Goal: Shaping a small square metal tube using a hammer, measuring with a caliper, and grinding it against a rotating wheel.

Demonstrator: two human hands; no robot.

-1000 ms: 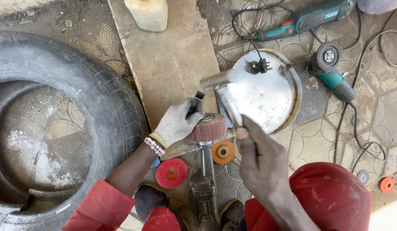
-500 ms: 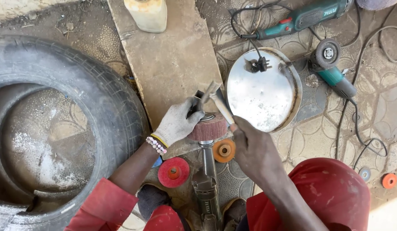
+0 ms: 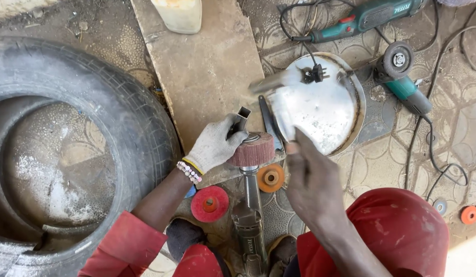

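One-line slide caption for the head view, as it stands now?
Gloved left hand grips a square metal tube beside a flap wheel; bare right hand swings a blurred hammer.

Gloved left hand [image 3: 213, 149] gripping a square metal tube [image 3: 241, 119] at the flap wheel [image 3: 252, 150], bare right hand [image 3: 310, 179] raising a blurred hammer [image 3: 279, 97] — round metal lid [image 3: 325, 110] at one o'clock, tyre [image 3: 89, 128] at nine o'clock.

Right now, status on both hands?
Left hand, gloved, grips square tube at flap wheel. Right hand swings blurred hammer. Nothing between.
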